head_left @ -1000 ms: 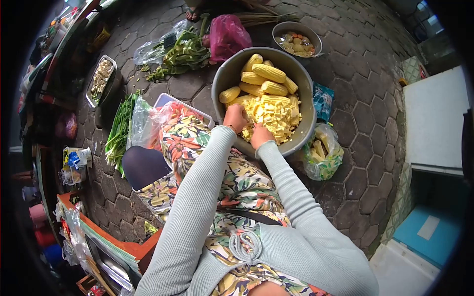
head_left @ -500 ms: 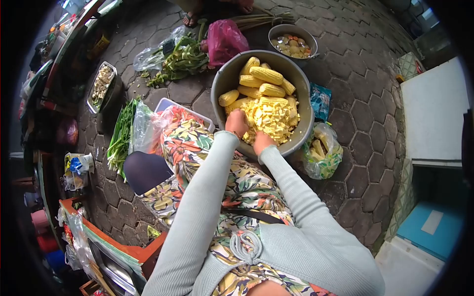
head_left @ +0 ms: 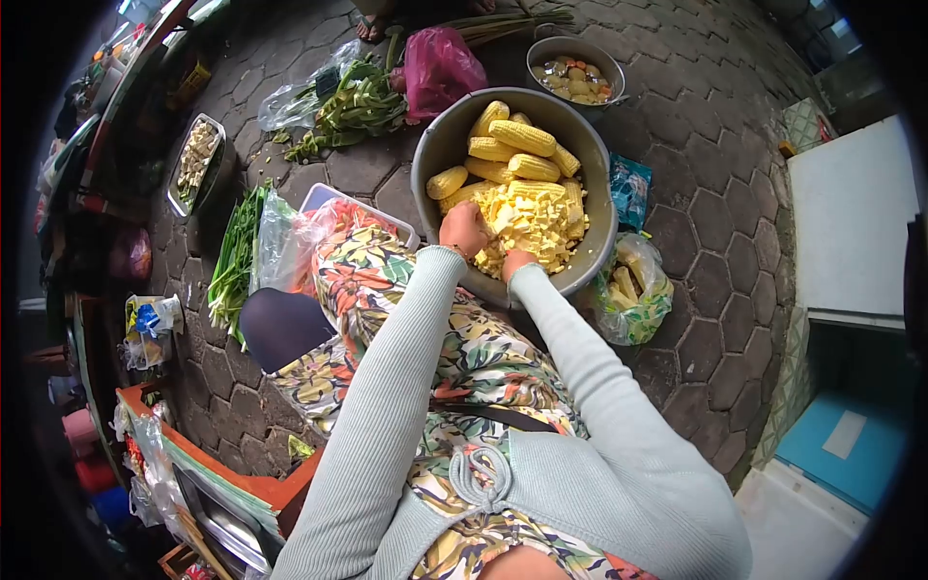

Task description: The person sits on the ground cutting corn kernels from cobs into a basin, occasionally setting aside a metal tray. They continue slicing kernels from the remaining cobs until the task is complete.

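Observation:
A large grey basin (head_left: pixel 422 145) stands in front of me, with whole peeled corn cobs (head_left: pixel 524 137) at its far side. Cut corn kernels (head_left: pixel 541 232) lie heaped in the near half. At the heap's left edge is my left hand (head_left: pixel 464 229), its fingers curled inward; whatever they hold is hidden. My right hand (head_left: pixel 519 262) is low at the near side of the heap, close beside the left one. Its fingers are hidden among the kernels.
Around the basin are a pot (head_left: pixel 619 89) of cut vegetables in liquid, a pink bag (head_left: pixel 440 72), leafy greens (head_left: pixel 362 111), green onions (head_left: pixel 237 256), a plastic bag (head_left: pixel 633 300) and a blue packet (head_left: pixel 628 193). Another person's feet (head_left: pixel 371 29) show at the top.
Both hands have shifted slightly farther into the basin. My right hand sits deeper among the kernels, and the view has tilted a little.

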{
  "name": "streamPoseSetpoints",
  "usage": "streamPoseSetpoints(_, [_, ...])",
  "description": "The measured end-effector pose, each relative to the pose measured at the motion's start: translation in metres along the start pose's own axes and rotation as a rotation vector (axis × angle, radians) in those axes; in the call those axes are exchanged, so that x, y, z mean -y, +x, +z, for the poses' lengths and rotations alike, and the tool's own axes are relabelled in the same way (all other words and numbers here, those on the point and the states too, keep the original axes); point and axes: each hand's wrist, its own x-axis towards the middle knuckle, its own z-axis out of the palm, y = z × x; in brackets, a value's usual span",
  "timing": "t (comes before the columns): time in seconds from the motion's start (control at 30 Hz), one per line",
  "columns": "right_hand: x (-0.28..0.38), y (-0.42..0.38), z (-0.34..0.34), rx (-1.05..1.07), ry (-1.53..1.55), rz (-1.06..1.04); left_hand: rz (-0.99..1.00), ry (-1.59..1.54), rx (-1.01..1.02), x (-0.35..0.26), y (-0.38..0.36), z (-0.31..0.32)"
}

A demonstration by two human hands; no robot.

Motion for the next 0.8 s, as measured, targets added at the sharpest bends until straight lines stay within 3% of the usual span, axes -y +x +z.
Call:
streamPoseSetpoints(0.2, [-0.012,0.008,0.010,-0.046,0.006,-0.059,-0.196,0.060,-0.036,0.004,-0.005,-0.008])
streamPoseSetpoints(0.23, [-0.017,0.009,0.006,-0.025,-0.188,-0.243,-0.216,0.039,-0.030,0.006,-0.003,-0.007])
streamPoseSetpoints(0.27, [-0.021,0.009,0.006,-0.025,-0.189,-0.243,-0.216,0.038,-0.030,0.009,-0.002,-0.005])
streamPoseSetpoints(0.33, [-0.012,-0.037,-0.042,0.070,-0.020,-0.164,-0.199,-0.029,-0.015,0.009,-0.001,-0.005])
streamPoseSetpoints(0.4, [-0.009,-0.063,-0.058,0.022,0.037,-0.178,-0.130,0.015,0.016,0.009,0.001,-0.003])
streamPoseSetpoints(0.47, [-0.007,-0.071,-0.056,-0.090,0.160,-0.115,0.078,-0.067,0.061,0.007,0.002,-0.005])
streamPoseSetpoints(0.53, [0.001,-0.077,-0.053,-0.133,0.177,-0.133,0.086,-0.063,0.029,0.007,0.001,-0.002])
streamPoseSetpoints(0.6, [0.009,-0.079,-0.049,-0.201,0.257,-0.135,-0.037,-0.166,0.004,0.008,0.001,0.000])
streamPoseSetpoints(0.8, [0.017,-0.081,-0.043,-0.242,0.252,-0.156,0.002,-0.060,0.033,0.014,0.002,0.000])
